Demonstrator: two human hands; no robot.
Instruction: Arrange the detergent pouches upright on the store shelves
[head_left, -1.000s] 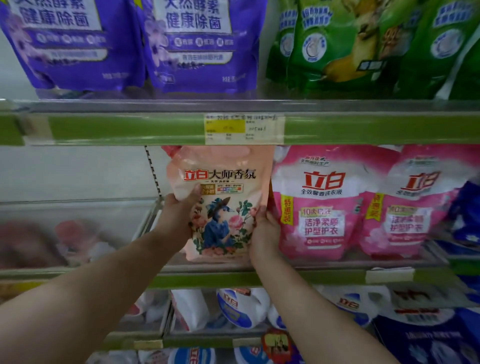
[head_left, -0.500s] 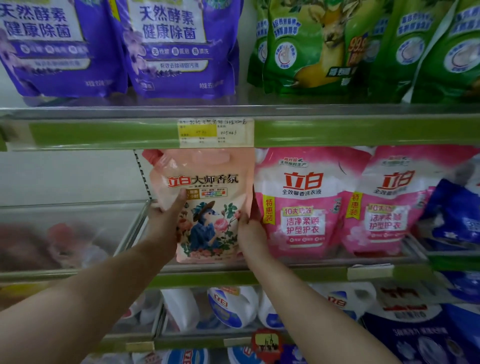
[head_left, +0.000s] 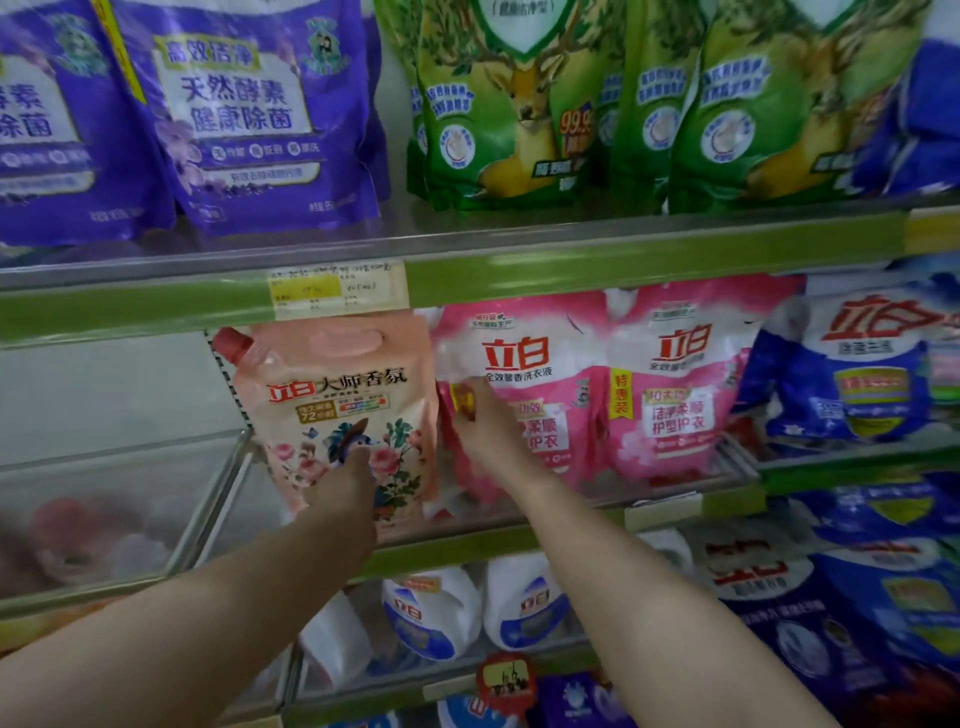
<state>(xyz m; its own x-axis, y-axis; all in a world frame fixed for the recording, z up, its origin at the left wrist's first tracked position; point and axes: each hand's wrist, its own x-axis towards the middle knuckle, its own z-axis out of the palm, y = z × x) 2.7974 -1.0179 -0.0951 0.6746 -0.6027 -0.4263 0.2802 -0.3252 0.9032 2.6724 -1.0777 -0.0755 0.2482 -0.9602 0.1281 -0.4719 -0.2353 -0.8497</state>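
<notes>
A peach detergent pouch (head_left: 332, 384) with a flower print and a red cap stands upright at the left end of the middle shelf (head_left: 571, 540). My left hand (head_left: 345, 488) lies against its lower front with the fingertips on the print, not wrapped round an edge. Right beside it stands a pink pouch (head_left: 524, 358), touching it. My right hand (head_left: 480, 415) grips the left edge of that pink pouch, fingers curled. A second pink pouch (head_left: 675, 374) stands upright to its right.
Purple pouches (head_left: 249, 114) and green pouches (head_left: 519, 104) fill the upper shelf (head_left: 623, 265). Blue pouches (head_left: 857, 364) crowd the right. A clear-walled bin (head_left: 130, 519) is at the left of the peach pouch. White bottles (head_left: 431, 613) stand on the lower shelf.
My left hand left the peach pouch's left edge and now rests on its front. My right hand moved up from the peach pouch's right edge onto the pink pouch. The view shifted left and down.
</notes>
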